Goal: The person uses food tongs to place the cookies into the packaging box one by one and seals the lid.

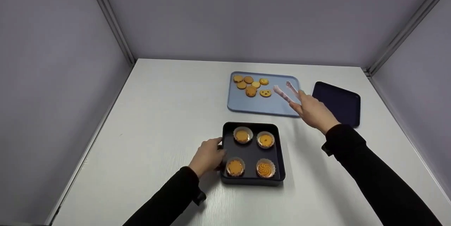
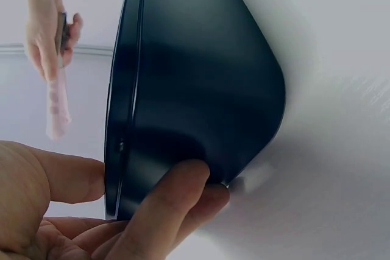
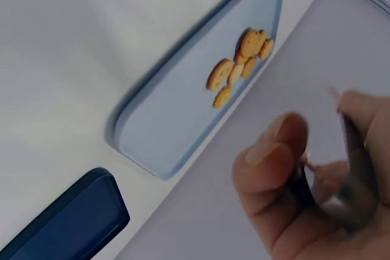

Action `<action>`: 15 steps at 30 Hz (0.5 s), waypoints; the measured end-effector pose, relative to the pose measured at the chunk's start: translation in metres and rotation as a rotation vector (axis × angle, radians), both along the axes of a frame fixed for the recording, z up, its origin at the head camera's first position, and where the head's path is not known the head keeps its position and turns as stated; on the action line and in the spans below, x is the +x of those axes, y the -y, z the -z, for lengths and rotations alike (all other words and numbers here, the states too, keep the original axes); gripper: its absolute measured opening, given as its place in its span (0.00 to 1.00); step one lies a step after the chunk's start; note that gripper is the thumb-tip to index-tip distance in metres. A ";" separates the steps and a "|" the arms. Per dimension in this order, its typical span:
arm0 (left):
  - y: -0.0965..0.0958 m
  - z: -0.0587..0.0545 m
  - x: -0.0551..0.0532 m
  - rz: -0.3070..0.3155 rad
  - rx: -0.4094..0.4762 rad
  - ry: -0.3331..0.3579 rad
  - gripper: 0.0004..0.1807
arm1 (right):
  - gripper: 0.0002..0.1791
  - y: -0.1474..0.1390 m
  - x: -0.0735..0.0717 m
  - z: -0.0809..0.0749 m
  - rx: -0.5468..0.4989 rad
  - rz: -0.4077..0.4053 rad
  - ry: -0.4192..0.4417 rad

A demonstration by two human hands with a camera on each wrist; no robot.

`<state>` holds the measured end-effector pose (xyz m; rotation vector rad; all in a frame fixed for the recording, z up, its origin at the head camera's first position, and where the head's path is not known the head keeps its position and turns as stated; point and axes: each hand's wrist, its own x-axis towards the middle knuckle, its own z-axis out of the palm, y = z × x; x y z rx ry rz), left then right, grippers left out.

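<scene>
Seen from my remote station, a square dark metal-looking pan (image 1: 250,153) stood on the white worktop (image 1: 169,113) just off the near edge of a light-blue rectangular tray (image 1: 246,104); I judged it stiff, light and slick, best taken by its rim, and the left hand (image 1: 208,156) pinched its left wall, while the right hand (image 1: 313,111) gripped pink-tipped tongs (image 1: 282,94), arms apart, toward the tray's right edge beside flat golden biscuits (image 1: 251,91), likely brittle
</scene>
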<state>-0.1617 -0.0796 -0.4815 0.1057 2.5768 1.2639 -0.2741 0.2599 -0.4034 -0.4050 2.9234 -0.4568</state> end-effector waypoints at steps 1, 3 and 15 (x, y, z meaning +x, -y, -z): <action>0.000 0.000 0.000 0.001 0.001 -0.002 0.27 | 0.40 0.000 0.002 0.002 0.011 0.020 -0.032; 0.001 0.000 0.000 0.001 0.004 -0.003 0.27 | 0.38 0.000 0.007 0.006 0.040 0.057 -0.101; 0.000 0.002 -0.001 0.011 -0.011 -0.030 0.26 | 0.18 -0.006 0.035 0.025 0.179 0.127 -0.282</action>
